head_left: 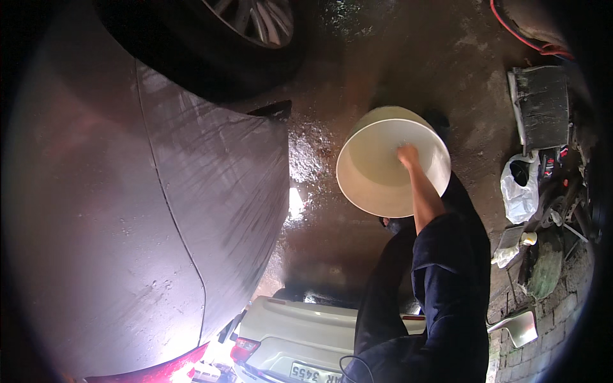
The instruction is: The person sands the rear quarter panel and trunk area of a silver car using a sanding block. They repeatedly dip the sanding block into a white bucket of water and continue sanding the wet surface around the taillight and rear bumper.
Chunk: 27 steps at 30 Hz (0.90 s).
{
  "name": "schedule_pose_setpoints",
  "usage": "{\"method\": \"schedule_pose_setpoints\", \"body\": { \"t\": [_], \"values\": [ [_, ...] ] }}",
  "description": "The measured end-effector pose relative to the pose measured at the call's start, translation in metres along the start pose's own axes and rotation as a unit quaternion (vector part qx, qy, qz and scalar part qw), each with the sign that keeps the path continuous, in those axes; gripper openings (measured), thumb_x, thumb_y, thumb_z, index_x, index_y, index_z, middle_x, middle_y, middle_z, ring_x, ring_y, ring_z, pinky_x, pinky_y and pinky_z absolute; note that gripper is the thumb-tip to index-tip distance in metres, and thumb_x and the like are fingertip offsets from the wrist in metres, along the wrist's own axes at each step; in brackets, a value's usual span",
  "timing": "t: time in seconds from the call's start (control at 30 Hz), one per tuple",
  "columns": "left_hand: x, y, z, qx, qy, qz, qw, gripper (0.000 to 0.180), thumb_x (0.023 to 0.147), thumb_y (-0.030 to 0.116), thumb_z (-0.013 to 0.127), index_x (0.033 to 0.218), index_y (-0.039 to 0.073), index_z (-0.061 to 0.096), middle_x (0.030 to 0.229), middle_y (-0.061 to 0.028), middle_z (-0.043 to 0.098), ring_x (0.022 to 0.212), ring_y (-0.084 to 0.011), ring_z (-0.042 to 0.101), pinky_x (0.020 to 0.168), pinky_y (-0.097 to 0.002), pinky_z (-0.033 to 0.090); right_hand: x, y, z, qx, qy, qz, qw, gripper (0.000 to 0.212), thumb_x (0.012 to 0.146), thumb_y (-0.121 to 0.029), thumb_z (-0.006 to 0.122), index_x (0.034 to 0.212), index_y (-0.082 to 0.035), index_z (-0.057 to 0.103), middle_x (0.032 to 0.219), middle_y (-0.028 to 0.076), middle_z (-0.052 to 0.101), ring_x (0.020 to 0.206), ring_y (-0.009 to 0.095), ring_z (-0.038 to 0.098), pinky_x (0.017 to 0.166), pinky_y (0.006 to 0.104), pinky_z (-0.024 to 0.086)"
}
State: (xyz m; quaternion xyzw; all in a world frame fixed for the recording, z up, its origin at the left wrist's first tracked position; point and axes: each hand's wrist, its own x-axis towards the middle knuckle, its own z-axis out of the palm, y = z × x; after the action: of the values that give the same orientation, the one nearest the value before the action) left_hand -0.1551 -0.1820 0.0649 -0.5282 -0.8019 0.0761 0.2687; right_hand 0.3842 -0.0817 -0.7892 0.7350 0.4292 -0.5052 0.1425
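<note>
My right hand [407, 155] reaches down into a large round cream-white bucket [349, 180], its fingers curled closed. Whatever those fingers hold, if anything, is hidden. Pale liquid appears to lie inside the bucket around the hand. My bare forearm crosses the bucket's near right rim, and a dark sleeve [440, 246] is pushed up to the elbow. I cannot see my left hand. To the left stands a silver-grey car [96, 210], its side panel wet with drops and streaks.
A car wheel [268, 22] is at the top. A white car [287, 329] stands at the lower edge. Wet ground [325, 249] surrounds the bucket. Along the right lie a radiator-like panel [541, 105], a white plastic bag [520, 198], a shovel [520, 329] and a red hose [514, 29].
</note>
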Motion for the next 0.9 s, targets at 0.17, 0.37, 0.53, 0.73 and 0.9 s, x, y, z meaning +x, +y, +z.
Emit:
{"method": "schedule_pose_setpoints", "body": {
  "t": [0.17,0.37,0.53,0.73,0.9],
  "values": [
    [-0.016,-0.020,-0.035,0.004,0.013,-0.004,1.000,0.060,0.102,0.044,0.046,0.135,-0.005,0.056,0.132,-0.0259,0.056,0.125,-0.0433,0.054,0.106,-0.0551,0.043,-0.048,-0.004,0.011,0.356,0.044,0.067,0.931,0.034,0.091,-0.025,0.064,0.112,0.001,0.067,0.104,0.018,0.071,0.103,0.037,0.068,0.089,0.0490,0.057],
    [-0.051,-0.036,-0.068,-0.053,0.048,0.007,0.997,0.061,0.102,0.045,0.046,0.136,-0.005,0.055,0.133,-0.0253,0.056,0.126,-0.0429,0.054,0.106,-0.0550,0.043,-0.170,-0.060,-0.066,0.710,-0.148,0.084,0.683,0.017,0.087,-0.020,0.065,0.104,-0.019,0.062,0.098,0.005,0.064,0.096,0.029,0.065,0.089,0.0594,0.054],
    [-0.045,-0.001,-0.050,-0.096,0.077,-0.050,0.991,0.056,0.100,0.039,0.045,0.132,-0.004,0.057,0.130,-0.0267,0.059,0.121,-0.0436,0.057,0.105,-0.0563,0.044,-0.360,-0.353,-0.165,0.778,-0.251,-0.270,0.509,0.037,0.098,-0.019,0.066,0.125,0.006,0.065,0.126,0.019,0.069,0.122,0.034,0.065,0.113,0.0638,0.046],
    [-0.048,0.007,-0.062,-0.144,0.114,-0.022,0.983,0.051,0.089,0.025,0.051,0.124,-0.010,0.060,0.123,-0.0307,0.062,0.112,-0.0464,0.060,0.101,-0.0565,0.046,-0.630,-0.522,-0.188,0.201,0.264,-0.672,0.661,0.062,0.112,-0.037,0.038,0.162,-0.001,0.032,0.167,0.022,0.033,0.154,0.042,0.031,0.122,0.0592,0.026],
    [-0.050,0.009,-0.074,-0.139,0.121,-0.016,0.983,0.050,0.088,0.023,0.051,0.124,-0.010,0.061,0.125,-0.0304,0.062,0.113,-0.0461,0.060,0.101,-0.0550,0.046,-0.619,-0.456,-0.163,0.139,0.185,-0.754,0.615,0.066,0.112,-0.039,0.037,0.166,-0.005,0.023,0.173,0.018,0.019,0.160,0.039,0.017,0.125,0.0638,0.012]
  ]
}}
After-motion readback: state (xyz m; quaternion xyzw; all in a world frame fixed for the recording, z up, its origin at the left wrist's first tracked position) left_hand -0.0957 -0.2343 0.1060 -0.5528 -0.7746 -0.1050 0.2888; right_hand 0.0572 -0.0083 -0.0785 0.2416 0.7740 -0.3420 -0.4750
